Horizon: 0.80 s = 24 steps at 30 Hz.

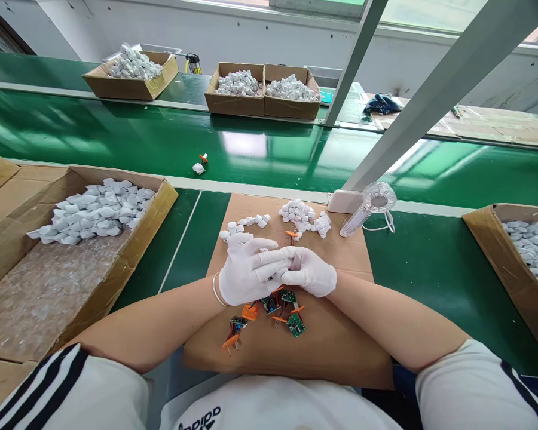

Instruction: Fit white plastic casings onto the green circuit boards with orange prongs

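My left hand and my right hand, both in white gloves, meet over the cardboard sheet. The left fingers lie pressed together across the right fingers, which are bent inward. Whatever sits between them is hidden by the white gloves. Just beyond the fingertips, an orange plastic piece shows with dark wires running toward the hands; whether it is held I cannot tell. Under and in front of the hands lie several small green circuit boards wired to orange pieces with metal pins.
White wrapped pieces lie in piles beyond my hands. A clear handheld fan stands at a slanting post. Cardboard boxes flank me at left and right. More boxes line the green conveyor.
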{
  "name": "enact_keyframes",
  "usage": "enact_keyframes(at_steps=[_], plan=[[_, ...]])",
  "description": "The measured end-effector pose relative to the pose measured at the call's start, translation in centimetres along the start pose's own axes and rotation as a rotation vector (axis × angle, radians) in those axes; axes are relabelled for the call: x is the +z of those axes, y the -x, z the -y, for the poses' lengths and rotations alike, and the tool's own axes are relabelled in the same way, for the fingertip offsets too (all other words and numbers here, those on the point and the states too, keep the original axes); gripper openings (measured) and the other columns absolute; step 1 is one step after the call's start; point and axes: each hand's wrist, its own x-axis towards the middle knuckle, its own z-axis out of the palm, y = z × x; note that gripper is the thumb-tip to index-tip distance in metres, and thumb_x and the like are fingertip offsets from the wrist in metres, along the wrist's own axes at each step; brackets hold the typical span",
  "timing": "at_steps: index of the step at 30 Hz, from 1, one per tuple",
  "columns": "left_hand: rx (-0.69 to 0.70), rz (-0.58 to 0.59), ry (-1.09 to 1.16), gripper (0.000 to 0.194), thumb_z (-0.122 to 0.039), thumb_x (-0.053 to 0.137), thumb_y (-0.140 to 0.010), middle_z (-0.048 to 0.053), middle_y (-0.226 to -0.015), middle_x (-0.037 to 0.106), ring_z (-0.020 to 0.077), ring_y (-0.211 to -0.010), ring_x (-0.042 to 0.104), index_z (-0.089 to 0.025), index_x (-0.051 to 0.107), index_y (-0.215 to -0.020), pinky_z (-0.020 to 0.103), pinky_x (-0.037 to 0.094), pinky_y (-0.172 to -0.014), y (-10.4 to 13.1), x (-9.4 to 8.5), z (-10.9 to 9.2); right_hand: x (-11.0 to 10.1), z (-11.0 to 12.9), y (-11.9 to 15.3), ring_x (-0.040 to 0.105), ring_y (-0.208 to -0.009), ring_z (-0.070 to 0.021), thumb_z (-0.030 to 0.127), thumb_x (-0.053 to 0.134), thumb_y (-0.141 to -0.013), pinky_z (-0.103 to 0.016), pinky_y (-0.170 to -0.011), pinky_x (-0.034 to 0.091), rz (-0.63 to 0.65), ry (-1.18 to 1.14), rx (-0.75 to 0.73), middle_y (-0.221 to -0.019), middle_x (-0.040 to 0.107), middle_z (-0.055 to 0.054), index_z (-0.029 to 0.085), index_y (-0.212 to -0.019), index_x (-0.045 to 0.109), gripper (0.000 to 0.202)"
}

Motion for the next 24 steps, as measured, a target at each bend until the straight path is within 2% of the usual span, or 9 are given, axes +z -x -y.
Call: enact_keyframes(at_steps=[5, 8, 10, 13, 16, 20, 24], plan=[[-0.138, 0.044, 0.065, 0.029, -0.035, 0.069, -0.073, -0.004, -0.098, 0.073, 0.0202, -0.086, 0.066, -0.027, 0.057, -0.097, 0.044, 0.039, -0.087, 0.5, 0.4, -0.3, 0.1, 0.1, -0.1, 0.064, -0.088, -0.0178, 0.033, 0.077, -0.073, -0.035, -0.086, 0.051, -0.043, 0.04, -0.064, -0.088, 0.069, -0.006, 0.015, -0.093, 0.065, 0.03], [-0.211, 0.089, 0.023, 0.037, -0.037, 0.07, -0.072, -0.002, -0.105, 0.072, 0.0209, -0.089, 0.066, -0.027, 0.058, -0.105, 0.044, 0.038, -0.09, 0.7, 0.5, -0.4, 0.0, -0.1, -0.3, 0.065, -0.082, -0.016, 0.031, 0.076, -0.074, -0.033, -0.084, 0.052, -0.064, 0.073, -0.063, -0.08, 0.069, -0.004, 0.013, -0.087, 0.065, 0.026], [-0.194, 0.092, 0.014, 0.035, -0.034, 0.069, -0.073, -0.003, -0.104, 0.073, 0.0202, -0.088, 0.067, -0.028, 0.058, -0.105, 0.043, 0.038, -0.09, 0.9, 0.6, -0.3, 0.0, -0.2, -0.3, 0.066, -0.085, -0.0165, 0.03, 0.077, -0.073, -0.032, -0.084, 0.052, -0.092, 0.083, -0.05, -0.085, 0.07, -0.004, 0.013, -0.091, 0.064, 0.027], [-0.098, 0.061, 0.035, 0.024, -0.031, 0.069, -0.074, -0.006, -0.094, 0.074, 0.0184, -0.081, 0.067, -0.028, 0.059, -0.096, 0.042, 0.038, -0.086, 0.9, 0.7, 0.1, 0.1, -0.2, -0.3, 0.066, -0.092, -0.0181, 0.028, 0.077, -0.073, -0.033, -0.085, 0.052, -0.098, 0.071, -0.035, -0.095, 0.07, -0.007, 0.013, -0.097, 0.064, 0.032], [-0.053, 0.067, 0.04, 0.017, -0.03, 0.068, -0.076, -0.006, -0.086, 0.073, 0.0175, -0.075, 0.067, -0.027, 0.06, -0.091, 0.04, 0.039, -0.081, 0.9, 0.9, 0.4, 0.1, -0.2, -0.4, 0.066, -0.089, -0.0181, 0.029, 0.078, -0.071, -0.034, -0.084, 0.053, -0.104, 0.059, -0.034, -0.092, 0.07, -0.007, 0.012, -0.099, 0.063, 0.036], [-0.095, 0.08, 0.085, 0.018, -0.03, 0.068, -0.076, -0.005, -0.088, 0.073, 0.0184, -0.08, 0.067, -0.026, 0.059, -0.09, 0.041, 0.038, -0.085, 1.1, 1.0, 0.4, 0.2, 0.0, -0.4, 0.065, -0.087, -0.0174, 0.03, 0.075, -0.074, -0.031, -0.081, 0.053, -0.103, 0.132, -0.052, -0.089, 0.069, -0.006, 0.011, -0.091, 0.065, 0.028], [-0.149, 0.146, 0.178, 0.026, -0.038, 0.071, -0.074, -0.003, -0.097, 0.073, 0.0211, -0.094, 0.066, -0.025, 0.059, -0.093, 0.041, 0.042, -0.084, 1.6, 0.9, 0.4, 0.3, 0.2, -0.2, 0.062, -0.083, -0.0154, 0.03, 0.071, -0.078, -0.028, -0.078, 0.051, -0.103, 0.243, -0.07, -0.083, 0.067, -0.004, 0.01, -0.094, 0.066, 0.025]])
